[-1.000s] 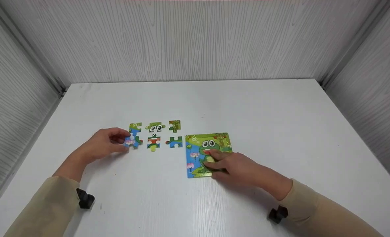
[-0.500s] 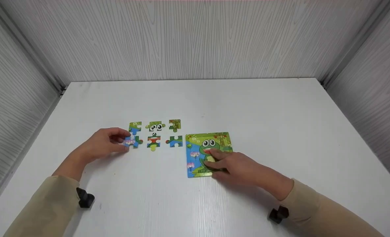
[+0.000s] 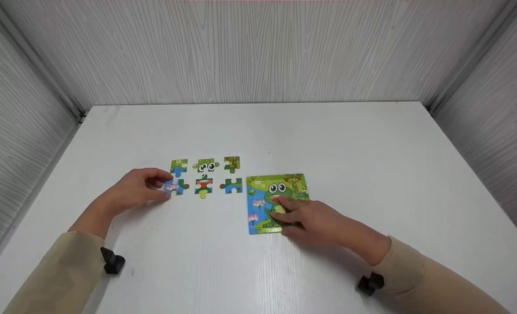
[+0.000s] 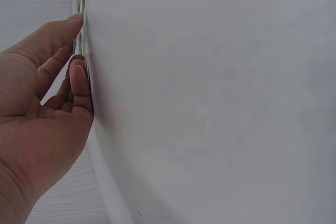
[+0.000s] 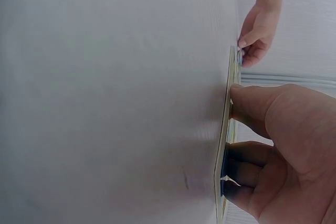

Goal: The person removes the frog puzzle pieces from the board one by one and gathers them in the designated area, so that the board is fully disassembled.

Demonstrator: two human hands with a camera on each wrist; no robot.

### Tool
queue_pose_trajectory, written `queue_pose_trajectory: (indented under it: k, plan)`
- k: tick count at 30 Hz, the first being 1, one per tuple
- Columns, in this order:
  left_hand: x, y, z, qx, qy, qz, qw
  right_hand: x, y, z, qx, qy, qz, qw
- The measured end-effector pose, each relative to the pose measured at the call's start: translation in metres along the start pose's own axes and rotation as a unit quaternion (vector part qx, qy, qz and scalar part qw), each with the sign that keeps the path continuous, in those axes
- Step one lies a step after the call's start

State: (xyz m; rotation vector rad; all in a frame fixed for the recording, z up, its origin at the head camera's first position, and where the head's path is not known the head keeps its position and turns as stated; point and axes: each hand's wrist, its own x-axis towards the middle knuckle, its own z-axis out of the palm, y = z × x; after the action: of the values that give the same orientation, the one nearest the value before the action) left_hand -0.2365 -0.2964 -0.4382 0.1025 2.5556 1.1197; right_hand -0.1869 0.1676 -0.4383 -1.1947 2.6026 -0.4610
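Observation:
My left hand [image 3: 132, 189] is at the left end of the loose jigsaw pieces. Its thumb and forefinger pinch the left side of a blue piece with a pink flower [image 3: 174, 187]. In the left wrist view, the fingers [image 4: 80, 80] are bent near the table surface and the piece is barely visible. On the square frog puzzle board [image 3: 256, 192] lies my right hand [image 3: 313, 220], its fingertips spread over the frog's mouth and belly. The thumb touches the board's near side. The hand covers the board's lower right part.
Several other pieces lie in two rows left of the board, including one with eyes [image 3: 206, 166], a mouth piece [image 3: 203, 186], a corner piece [image 3: 232, 164] and a blue-green piece [image 3: 232, 186]. Panels enclose the white table [image 3: 350, 144] at the back and sides.
The head view has tilted very slightly, so everything sits a few pixels higher. Both hands, the board and the pieces keep their places relative to each other.

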Motion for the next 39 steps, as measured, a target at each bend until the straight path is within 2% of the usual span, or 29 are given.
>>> queue_pose_trajectory:
  k: [4,11,26,32,39]
  plan:
    - [0.000,0.000,0.000,-0.001,0.000,0.002,1.0000,0.000,0.000,0.000,0.002,0.002,-0.002,1.0000]
    - [-0.002,-0.002,0.000,0.014,0.007,0.022,0.9996,-0.003,0.002,0.001,0.003,0.031,-0.048,0.9983]
    - [-0.003,0.005,-0.001,0.009,0.008,0.008,0.9999,-0.001,-0.001,-0.004,0.019,0.005,-0.010,0.9998]
    - [-0.009,0.019,-0.008,0.001,0.018,0.025,0.9995,0.001,0.000,-0.005,0.025,0.000,-0.003,0.9997]
    - [-0.018,0.056,-0.010,0.005,0.031,0.076,0.9967,0.000,0.003,-0.007,0.067,-0.003,0.015,0.9977]
